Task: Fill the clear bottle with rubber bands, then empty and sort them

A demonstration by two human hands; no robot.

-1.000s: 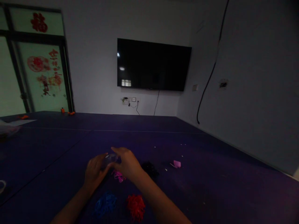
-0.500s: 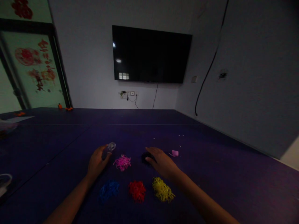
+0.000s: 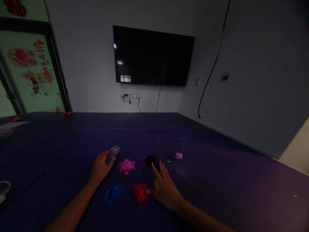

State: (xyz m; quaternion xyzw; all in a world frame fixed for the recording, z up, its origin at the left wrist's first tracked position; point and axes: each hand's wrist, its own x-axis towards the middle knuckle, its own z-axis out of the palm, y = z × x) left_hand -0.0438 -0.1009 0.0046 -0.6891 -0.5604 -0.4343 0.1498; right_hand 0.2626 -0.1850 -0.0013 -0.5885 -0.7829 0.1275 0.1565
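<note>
My left hand (image 3: 101,166) is wrapped round a clear, bottle-like container (image 3: 112,152) on the left. Beside it lies a pile of pink bands (image 3: 126,166). My right hand (image 3: 166,188), fingers spread, is over the yellow pile (image 3: 156,186), which it mostly hides. Its thumb reaches the edge of the red pile (image 3: 140,193). Just beyond its fingertips is a black pile (image 3: 152,160). A blue pile (image 3: 113,194) lies nearest the left forearm.
A pink scrap (image 3: 178,156) and small white bits lie right of the black pile on the dark purple surface (image 3: 229,180). Orange objects (image 3: 68,113) are at the far left. A white-rimmed item (image 3: 4,190) sits at the left edge.
My right hand has moved back from the black pile towards me, opened its fingers and now covers most of the yellow pile. My left hand still holds the clear container.
</note>
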